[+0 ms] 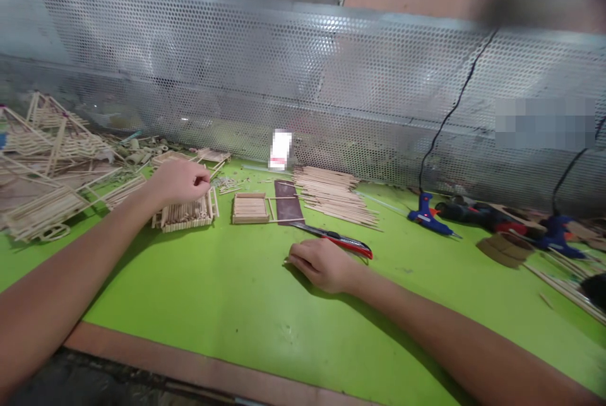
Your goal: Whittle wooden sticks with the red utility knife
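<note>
My left hand (182, 180) is closed, its fingertips pinched together above a small stick-built box (188, 224) packed with short wooden sticks. Whether anything is between those fingers is hidden. On the green table my right hand (326, 265) rests with its fingers curled shut; a tiny pale tip shows at them, too small to name. Just behind it lies a utility knife (348, 243) with a red and black handle, blade out. A shallow wooden stick tray (250, 209) sits between the hands. Beside the tray, a few sticks cross a dark brown sandpaper-like strip (288, 203).
A pile of long thin sticks (334, 194) lies at the back. Blue glue guns (432, 216) with hanging cords stand right, near a brown curved piece (505, 249). Stick-built frames (52, 134) crowd the left. A perforated metal screen (246, 77) borders the table's (227, 317) back.
</note>
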Demonstrator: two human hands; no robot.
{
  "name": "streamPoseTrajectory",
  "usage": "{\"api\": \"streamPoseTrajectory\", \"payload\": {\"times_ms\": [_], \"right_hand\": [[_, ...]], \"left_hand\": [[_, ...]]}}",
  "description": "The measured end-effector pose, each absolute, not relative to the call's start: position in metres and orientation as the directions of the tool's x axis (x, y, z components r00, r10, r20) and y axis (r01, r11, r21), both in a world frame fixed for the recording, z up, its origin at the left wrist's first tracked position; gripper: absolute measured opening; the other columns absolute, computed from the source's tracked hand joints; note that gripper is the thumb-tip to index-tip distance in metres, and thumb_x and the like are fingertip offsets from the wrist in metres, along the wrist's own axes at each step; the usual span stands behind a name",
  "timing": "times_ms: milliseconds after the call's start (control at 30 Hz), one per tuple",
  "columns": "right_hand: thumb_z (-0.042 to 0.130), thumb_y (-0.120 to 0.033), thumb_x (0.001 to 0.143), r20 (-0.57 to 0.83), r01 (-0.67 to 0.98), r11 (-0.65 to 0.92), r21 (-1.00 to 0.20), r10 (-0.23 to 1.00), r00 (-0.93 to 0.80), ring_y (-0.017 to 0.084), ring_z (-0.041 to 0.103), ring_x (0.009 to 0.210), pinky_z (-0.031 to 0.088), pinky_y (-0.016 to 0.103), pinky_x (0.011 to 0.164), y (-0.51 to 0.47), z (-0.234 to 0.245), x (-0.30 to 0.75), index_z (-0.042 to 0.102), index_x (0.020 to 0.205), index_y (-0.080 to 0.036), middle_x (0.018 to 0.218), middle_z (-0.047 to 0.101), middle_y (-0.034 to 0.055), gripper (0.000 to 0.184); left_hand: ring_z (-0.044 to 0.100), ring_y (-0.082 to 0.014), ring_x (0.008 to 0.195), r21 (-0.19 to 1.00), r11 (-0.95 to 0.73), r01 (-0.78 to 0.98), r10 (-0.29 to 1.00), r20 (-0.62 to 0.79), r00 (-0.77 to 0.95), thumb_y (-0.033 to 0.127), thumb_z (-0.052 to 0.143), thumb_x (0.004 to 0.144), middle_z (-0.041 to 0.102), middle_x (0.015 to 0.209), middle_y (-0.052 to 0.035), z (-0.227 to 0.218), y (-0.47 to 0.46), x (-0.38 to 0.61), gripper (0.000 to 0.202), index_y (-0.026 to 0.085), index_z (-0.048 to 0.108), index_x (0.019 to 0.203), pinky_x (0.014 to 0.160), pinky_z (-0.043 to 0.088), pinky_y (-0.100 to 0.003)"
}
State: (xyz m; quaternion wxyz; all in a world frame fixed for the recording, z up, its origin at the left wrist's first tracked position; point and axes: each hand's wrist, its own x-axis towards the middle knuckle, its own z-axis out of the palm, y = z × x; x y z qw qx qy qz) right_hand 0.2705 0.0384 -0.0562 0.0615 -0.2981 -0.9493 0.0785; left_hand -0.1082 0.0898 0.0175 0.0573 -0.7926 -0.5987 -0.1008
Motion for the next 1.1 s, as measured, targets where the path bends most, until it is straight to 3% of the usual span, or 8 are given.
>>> {"api": "streamPoseTrajectory", "payload": {"times_ms": [200, 467, 800, 933, 1100], "right_hand": [[0.044, -0.033, 0.11, 0.073, 0.554, 0.814, -0.177, 0.572, -0.817, 0.015, 0.053, 0.066, 0.034, 0.029, 0.063, 0.039, -0.057, 0.2707, 0.058, 0.086, -0.018, 0.077, 0.063, 0.0036, 0.031], [0.043, -0.034, 0.11, 0.081, 0.55, 0.819, -0.161, 0.567, -0.82, 0.015, 0.053, 0.066, 0.034, 0.029, 0.063, 0.039, -0.057, 0.2704, 0.057, 0.085, -0.019, 0.077, 0.064, 0.0031, 0.033], [0.044, -0.033, 0.11, 0.054, 0.571, 0.804, -0.168, 0.586, -0.809, 0.015, 0.055, 0.066, 0.034, 0.029, 0.062, 0.0372, -0.0542, 0.2692, 0.06, 0.087, -0.018, 0.078, 0.065, 0.0037, 0.031], [0.045, -0.032, 0.109, 0.057, 0.572, 0.804, -0.164, 0.587, -0.808, 0.015, 0.056, 0.067, 0.034, 0.028, 0.062, 0.037, -0.054, 0.2689, 0.06, 0.088, -0.017, 0.079, 0.066, 0.004, 0.031], [0.045, -0.033, 0.109, 0.074, 0.563, 0.811, -0.158, 0.578, -0.813, 0.015, 0.056, 0.067, 0.035, 0.028, 0.062, 0.0373, -0.0553, 0.2693, 0.061, 0.088, -0.018, 0.078, 0.066, 0.0039, 0.031]], "left_hand": [[0.062, -0.0186, 0.064, 0.042, -0.272, 0.961, 0.948, 0.181, 0.261, 0.036, 0.044, 0.08, 0.076, 0.081, -0.0041, 0.0185, 0.0901, -0.1084, 0.034, 0.02, 0.074, 0.077, 0.058, 0.041, -0.028], [0.064, -0.0189, 0.065, 0.097, -0.256, 0.962, 0.953, 0.191, 0.234, 0.036, 0.048, 0.082, 0.079, 0.092, -0.0044, 0.0149, 0.0896, -0.1068, 0.036, 0.022, 0.079, 0.095, 0.057, 0.043, -0.027], [0.061, -0.0178, 0.059, 0.092, -0.231, 0.969, 0.964, 0.154, 0.215, 0.036, 0.046, 0.083, 0.079, 0.087, -0.0055, 0.0149, 0.0897, -0.1057, 0.039, 0.021, 0.08, 0.095, 0.054, 0.04, -0.027], [0.063, -0.0188, 0.062, 0.078, -0.228, 0.97, 0.967, 0.133, 0.217, 0.037, 0.045, 0.083, 0.079, 0.09, -0.0056, 0.0157, 0.0902, -0.1052, 0.041, 0.021, 0.081, 0.096, 0.052, 0.041, -0.027], [0.067, -0.0205, 0.073, 0.05, -0.257, 0.965, 0.948, 0.208, 0.242, 0.038, 0.044, 0.086, 0.078, 0.097, -0.0062, 0.0147, 0.0899, -0.1049, 0.04, 0.021, 0.079, 0.093, 0.056, 0.043, -0.026]]}}
